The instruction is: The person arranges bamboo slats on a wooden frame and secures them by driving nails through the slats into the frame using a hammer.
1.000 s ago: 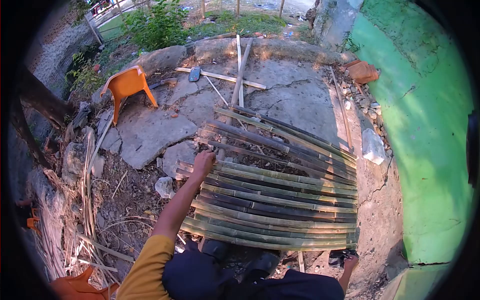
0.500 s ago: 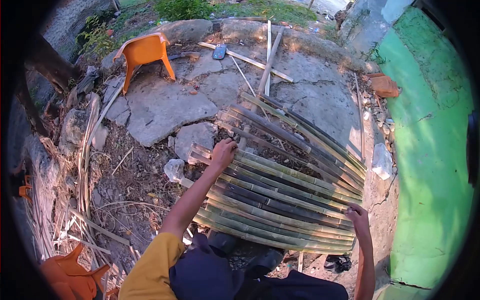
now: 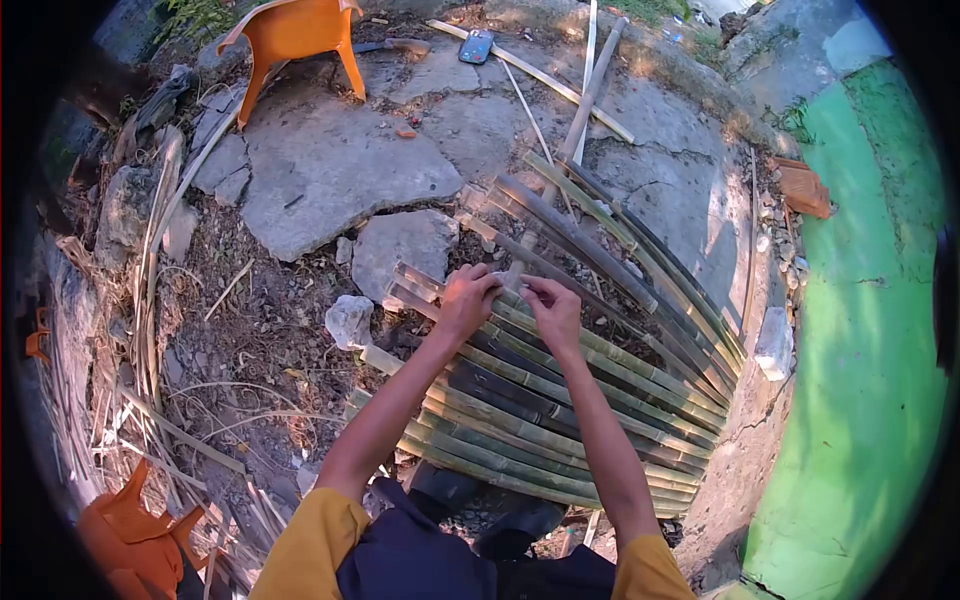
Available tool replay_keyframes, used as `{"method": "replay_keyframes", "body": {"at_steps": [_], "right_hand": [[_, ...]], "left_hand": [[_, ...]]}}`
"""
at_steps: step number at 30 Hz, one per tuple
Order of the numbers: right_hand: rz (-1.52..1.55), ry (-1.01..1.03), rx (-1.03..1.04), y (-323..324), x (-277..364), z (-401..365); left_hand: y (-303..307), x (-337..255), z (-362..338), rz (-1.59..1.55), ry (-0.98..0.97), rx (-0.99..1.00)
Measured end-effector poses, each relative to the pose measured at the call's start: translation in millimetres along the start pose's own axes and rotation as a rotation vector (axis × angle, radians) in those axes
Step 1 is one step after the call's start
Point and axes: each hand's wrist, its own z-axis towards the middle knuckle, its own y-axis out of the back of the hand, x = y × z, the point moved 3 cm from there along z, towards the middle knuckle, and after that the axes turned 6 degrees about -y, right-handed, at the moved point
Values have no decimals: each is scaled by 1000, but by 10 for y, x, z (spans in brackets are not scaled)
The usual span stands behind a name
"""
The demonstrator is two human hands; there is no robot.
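Note:
Several green and dark bamboo poles (image 3: pixel 600 432) lie side by side in front of me, tied or laid into a fan-like row. At the row's far edge, my left hand (image 3: pixel 468 300) is closed with its fingertips pinched close to a pole. My right hand (image 3: pixel 553 312) faces it a short distance to the right, thumb and finger pinched too. Something small and pale shows between the two hands, too small to name. More loose bamboo poles (image 3: pixel 575 240) rest just beyond, over a round crosswise pole (image 3: pixel 590 95).
An orange plastic chair (image 3: pixel 300 38) stands far left, and another orange chair (image 3: pixel 140 535) lies near left. A phone (image 3: pixel 476 46) rests on a pale strip at the back. White stones (image 3: pixel 349 321) and bamboo strips (image 3: pixel 150 290) lie about. A green wall (image 3: pixel 870 330) runs along the right.
My right hand has moved from the row's right end up and left to beside my left hand. The view has shifted downward, so the chair and phone sit higher.

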Motion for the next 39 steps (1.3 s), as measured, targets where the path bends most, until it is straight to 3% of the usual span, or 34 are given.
{"method": "replay_keyframes", "body": {"at_steps": [4,30,39], "right_hand": [[45,-90,-75,-175,-32,-32],[-82,197,-66,-177,9,-76],[6,48,-73,-151,-51,-78]], "left_hand": [[-20,36,-3,-12,34,37],[4,52,-36,-49,35,24],[36,36,-28,-90,39,-2]]}}
